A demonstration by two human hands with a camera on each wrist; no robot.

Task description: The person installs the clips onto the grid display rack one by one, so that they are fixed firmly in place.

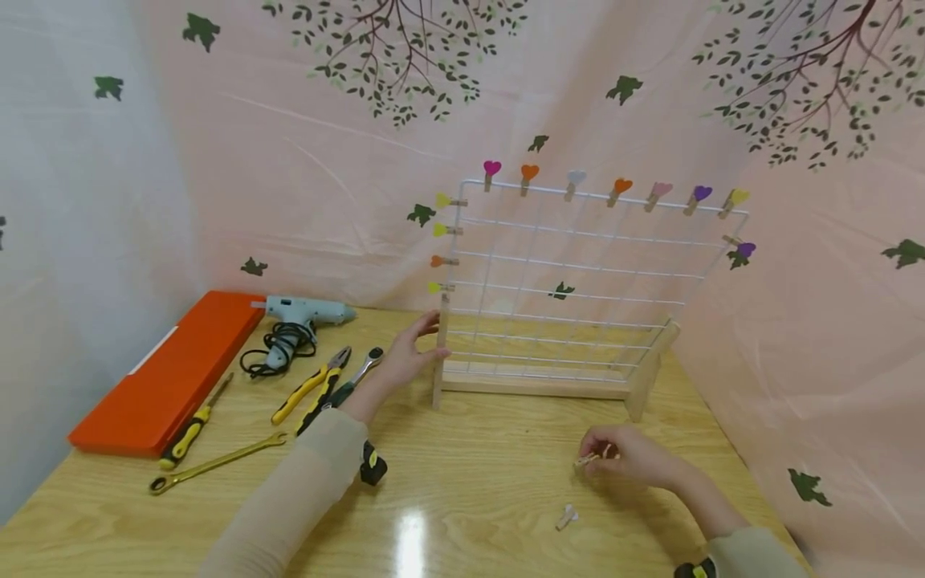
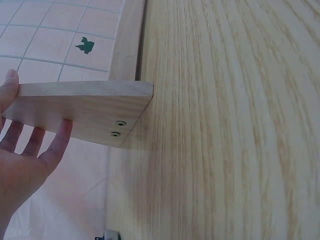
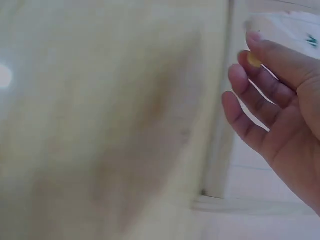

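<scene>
A white wire grid rack stands in a wooden base, with small heart-topped clothespins clipped along its top and both sides. My left hand grips the rack's left wooden side board. In the left wrist view, the thumb is at the edge of that board and fingers touch its outer face. Low on the right, my right hand pinches a small clothespin between thumb and fingertips; its yellow part shows in the right wrist view. Another clothespin with a pale heart lies on the table near that hand.
To the left lie an orange case, a glue gun with a coiled cord, pliers, a ratchet, a screwdriver and a wrench. A printed curtain hangs behind the wooden table.
</scene>
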